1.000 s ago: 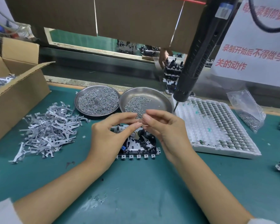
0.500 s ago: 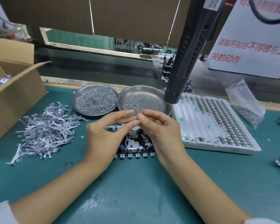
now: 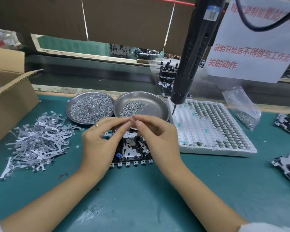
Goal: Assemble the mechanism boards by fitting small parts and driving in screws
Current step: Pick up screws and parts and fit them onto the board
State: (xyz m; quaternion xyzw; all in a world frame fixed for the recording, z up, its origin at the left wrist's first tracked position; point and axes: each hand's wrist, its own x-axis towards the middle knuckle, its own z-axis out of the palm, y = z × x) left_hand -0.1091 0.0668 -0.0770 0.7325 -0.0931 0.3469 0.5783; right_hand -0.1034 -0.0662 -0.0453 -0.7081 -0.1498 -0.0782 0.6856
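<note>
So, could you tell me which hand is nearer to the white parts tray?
Right. The right hand hangs beside the white parts tray's near-left edge; the left hand is beyond it, toward the metal strips.

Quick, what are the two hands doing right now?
Left hand: fingers pinched together, on what cannot be told.
Right hand: fingers pinched too; the thing is too small to see.
</note>
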